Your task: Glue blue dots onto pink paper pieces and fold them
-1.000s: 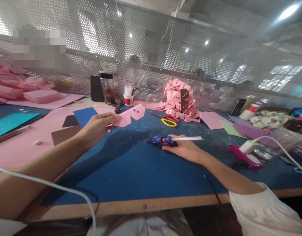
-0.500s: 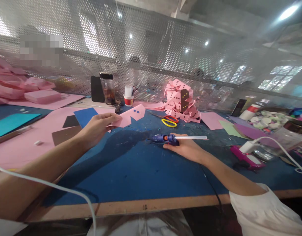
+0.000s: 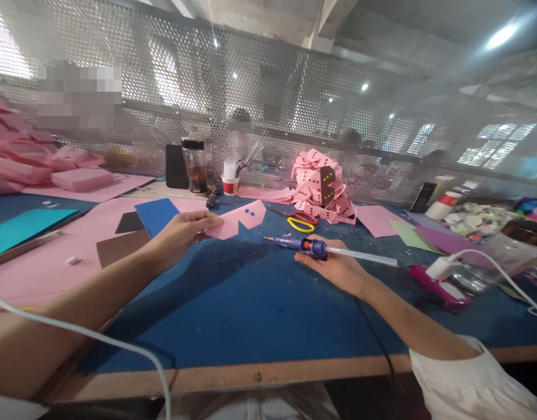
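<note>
Between the thumb and fingers of my left hand is a notched piece of pink paper, with small blue squares on its right part. My right hand is closed around a blue glue gun. Its nozzle points left, just right of the paper and apart from it. A long translucent glue stick sticks out of the gun's back end. Scissors with red and yellow handles lie just beyond the gun. Under both hands is the blue tabletop.
A heap of dotted pink paper pieces stands at the back. Blue paper and brown paper lie left, on pink sheets. A paper cup and a lidded jar stand behind. A magenta device is at right; a white cable crosses front left.
The glue gun's nozzle and body have swung into clearer view, with the glue stick now slanting down to the right. The pink paper is slightly lower and further right. The view has shifted a little.
</note>
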{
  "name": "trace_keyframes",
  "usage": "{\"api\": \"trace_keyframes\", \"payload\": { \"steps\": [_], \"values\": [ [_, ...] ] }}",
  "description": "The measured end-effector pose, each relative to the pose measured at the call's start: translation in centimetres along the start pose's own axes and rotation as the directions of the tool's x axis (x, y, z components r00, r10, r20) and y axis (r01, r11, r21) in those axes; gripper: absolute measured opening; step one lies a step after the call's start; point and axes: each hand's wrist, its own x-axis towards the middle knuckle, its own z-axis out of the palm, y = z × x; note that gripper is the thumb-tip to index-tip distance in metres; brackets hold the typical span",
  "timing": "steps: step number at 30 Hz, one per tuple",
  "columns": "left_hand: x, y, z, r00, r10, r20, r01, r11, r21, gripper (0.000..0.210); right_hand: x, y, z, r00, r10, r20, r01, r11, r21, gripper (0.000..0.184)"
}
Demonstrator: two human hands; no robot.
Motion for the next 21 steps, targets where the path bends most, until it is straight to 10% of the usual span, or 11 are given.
{"api": "trace_keyframes", "payload": {
  "steps": [21],
  "values": [
    [-1.1, 1.2, 1.1, 0.986, -0.102, 0.13, 0.103, 0.995, -0.001, 0.023, -0.5, 0.5, -0.1, 0.988, -0.121, -0.097, 0.11, 0.988, -0.112, 0.022]
  ]
}}
